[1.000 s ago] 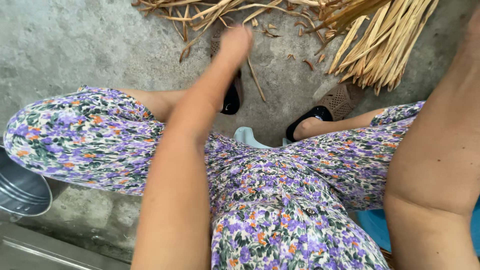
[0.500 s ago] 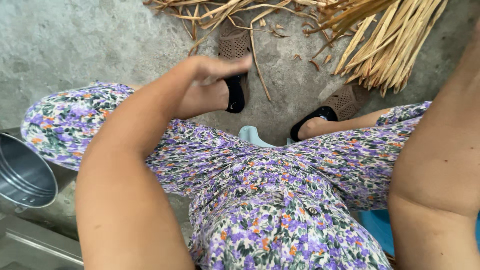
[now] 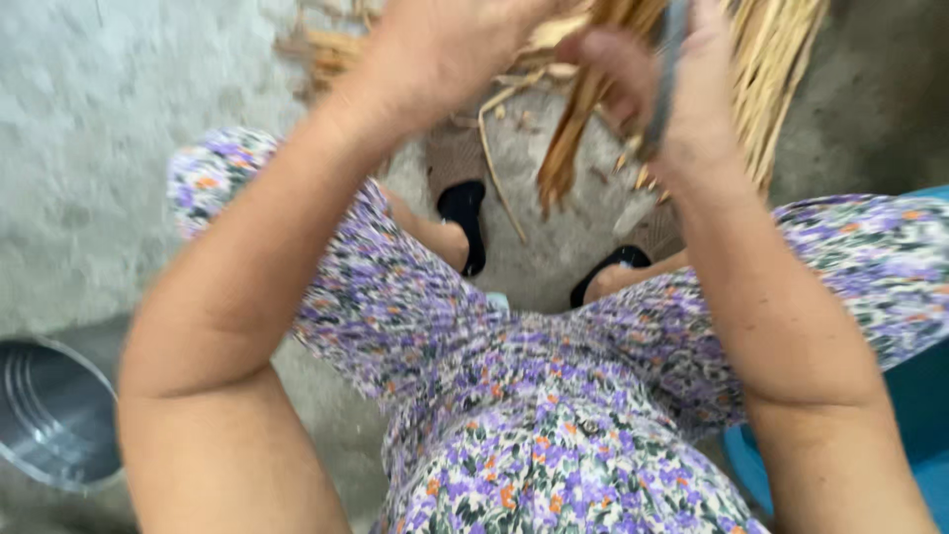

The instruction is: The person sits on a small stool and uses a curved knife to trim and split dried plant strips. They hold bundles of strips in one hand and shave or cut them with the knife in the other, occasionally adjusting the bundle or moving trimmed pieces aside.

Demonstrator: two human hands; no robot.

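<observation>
Floor [image 3: 119, 148]: grey concrete, rough and mottled — it carries everything here.
Straw [image 3: 781, 89]: dry tan stalks piled at the far edge, with loose bits scattered nearer.
Bucket [image 3: 49, 415]: shiny metal, open, standing at lower left.
Sandals [image 3: 465, 213]: two dark ones — apart, on the concrete between the knees.

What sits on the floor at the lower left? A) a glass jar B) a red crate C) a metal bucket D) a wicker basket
C: a shiny metal bucket stands on the concrete floor beside the person's left arm.
</observation>
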